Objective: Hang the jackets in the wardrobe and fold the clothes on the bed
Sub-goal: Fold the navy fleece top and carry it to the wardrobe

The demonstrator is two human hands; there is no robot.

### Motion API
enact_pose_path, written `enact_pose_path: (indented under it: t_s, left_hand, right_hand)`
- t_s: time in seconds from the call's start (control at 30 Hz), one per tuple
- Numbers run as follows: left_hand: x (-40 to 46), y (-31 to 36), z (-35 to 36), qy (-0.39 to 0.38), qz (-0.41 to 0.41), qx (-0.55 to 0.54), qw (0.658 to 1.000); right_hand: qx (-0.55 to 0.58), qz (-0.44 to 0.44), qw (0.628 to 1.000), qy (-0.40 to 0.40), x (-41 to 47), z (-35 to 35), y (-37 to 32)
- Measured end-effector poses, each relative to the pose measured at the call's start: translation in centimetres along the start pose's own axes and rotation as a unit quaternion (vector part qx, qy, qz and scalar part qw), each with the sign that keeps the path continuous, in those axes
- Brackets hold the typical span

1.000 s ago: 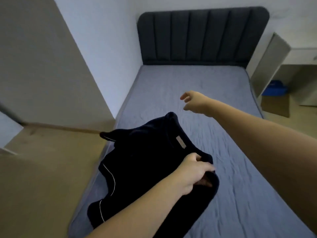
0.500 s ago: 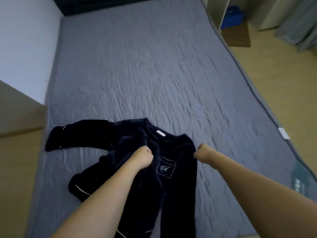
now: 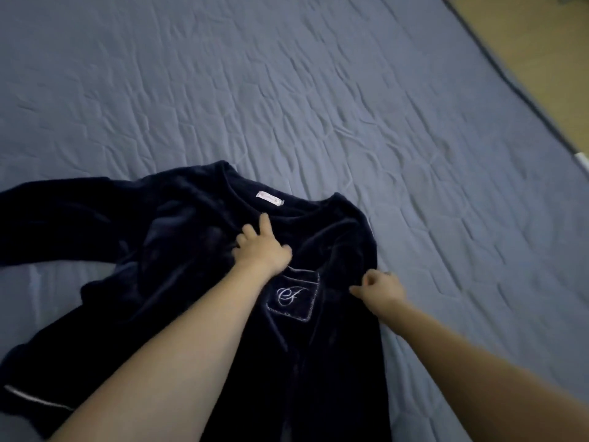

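Observation:
A dark navy velvet top [image 3: 178,237] lies front-up on the blue-grey bed [image 3: 318,90], collar pointing away from me. Its white neck label [image 3: 270,198] shows, and so does a chest pocket [image 3: 291,296] with a stitched monogram. My left hand [image 3: 261,250] rests flat on the chest just below the collar, fingers spread. At the top's right edge, beside the pocket, my right hand [image 3: 379,290] is curled and pinches the fabric. One sleeve [image 3: 63,218] stretches out to the left. A cuff with white piping [image 3: 32,400] lies at the lower left.
The wrinkled quilted bed cover fills most of the view beyond and right of the top. The bed's dark right edge runs diagonally at the far right, with wooden floor [image 3: 541,43] past it.
The top went from bunched in my left hand to spread on the bed. My left hand opened and pressed onto the chest. My right hand came down to the top's right edge. The view tilted down.

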State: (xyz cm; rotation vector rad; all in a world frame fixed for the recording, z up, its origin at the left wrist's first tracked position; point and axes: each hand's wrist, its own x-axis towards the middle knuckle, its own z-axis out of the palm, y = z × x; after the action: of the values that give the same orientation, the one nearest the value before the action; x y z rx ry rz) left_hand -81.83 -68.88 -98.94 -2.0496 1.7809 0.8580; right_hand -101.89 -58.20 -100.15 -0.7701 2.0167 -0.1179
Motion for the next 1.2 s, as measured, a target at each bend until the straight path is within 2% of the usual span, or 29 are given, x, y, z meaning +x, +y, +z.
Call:
enact_pose_path:
  t_s: [0.07, 0.1, 0.13, 0.17, 0.23, 0.27, 0.37, 0.43, 0.53, 0.6, 0.67, 0.73, 0.83, 0.93, 1.0, 1.07, 1.13, 1.2]
  left_hand:
    - [-5.0, 0.6, 2.7, 0.101, 0.107, 0.062, 0.987]
    - [-7.8, 0.6, 4.1, 0.101, 0.161, 0.074, 0.979]
    - [-10.6, 0.5, 5.5, 0.057, 0.195, 0.066, 0.977]
    - [-13.1, 0.4, 6.9, -0.019, 0.185, 0.051, 0.981]
    - [-16.7, -0.1, 9.5, -0.179, 0.093, 0.058, 0.978]
    - [-17.5, -0.3, 10.5, -0.191, 0.059, 0.058, 0.978]
    - [-17.6, -0.2, 11.1, -0.123, -0.004, -0.028, 0.992]
    - [-15.8, 0.1, 11.0, -0.120, -0.030, -0.061, 0.990]
    - [-13.6, 0.7, 10.5, -0.165, -0.016, -0.027, 0.986]
    - [-13.4, 1.8, 10.2, -0.163, 0.007, -0.002, 0.987]
    - [-14.3, 4.0, 10.3, -0.154, 0.047, 0.014, 0.987]
    - [-15.5, 7.3, 11.0, -0.144, 0.110, 0.021, 0.983]
    - [-16.8, 12.8, 12.4, -0.170, 0.187, 0.036, 0.967]
    - [-16.3, 17.5, 11.8, -0.199, 0.192, 0.085, 0.957]
    - [-14.8, 19.0, 10.1, -0.148, 0.157, 0.116, 0.970]
    - [-13.0, 19.1, 7.9, -0.097, 0.135, 0.123, 0.978]
    - [-11.2, 18.2, 5.7, -0.084, 0.129, 0.132, 0.979]
    - [-9.6, 16.9, 4.2, -0.092, 0.116, 0.146, 0.978]
  right_hand:
    - [0.129, 0.026, 0.991, -0.037, -1.2, -2.4, 1.4]
    - [0.171, 0.058, 0.981, -0.077, -2.1, -3.4, 2.1]
    - [0.164, 0.080, 0.976, -0.119, -3.1, -3.9, 3.1]
    - [0.127, 0.088, 0.976, -0.155, -3.9, -4.1, 4.2]
    - [0.063, 0.092, 0.971, -0.212, -5.1, -3.5, 6.5]
    - [0.041, 0.091, 0.964, -0.246, -5.6, -2.9, 7.5]
    - [-0.033, 0.082, 0.931, -0.353, -7.0, 0.0, 10.1]
    - [0.002, 0.065, 0.918, -0.391, -7.8, 2.0, 11.5]
    - [0.080, 0.091, 0.913, -0.389, -8.6, 2.1, 12.5]
    - [0.133, 0.133, 0.914, -0.358, -8.0, -0.7, 13.2]
    - [0.160, 0.151, 0.932, -0.287, -6.2, -5.8, 14.6]
    - [0.159, 0.148, 0.959, -0.182, -3.7, -12.9, 16.4]
    - [0.038, 0.099, 0.993, -0.047, -0.4, -23.7, 19.7]
    - [-0.144, 0.032, 0.988, -0.036, 1.2, -28.7, 20.2]
    - [-0.258, -0.031, 0.963, -0.073, 1.0, -28.6, 18.6]
    - [-0.341, -0.060, 0.926, -0.154, 0.7, -27.8, 16.5]
    - [-0.434, -0.018, 0.871, -0.230, 0.5, -28.4, 14.4]
    - [-0.527, 0.021, 0.825, -0.204, 0.4, -30.4, 12.2]
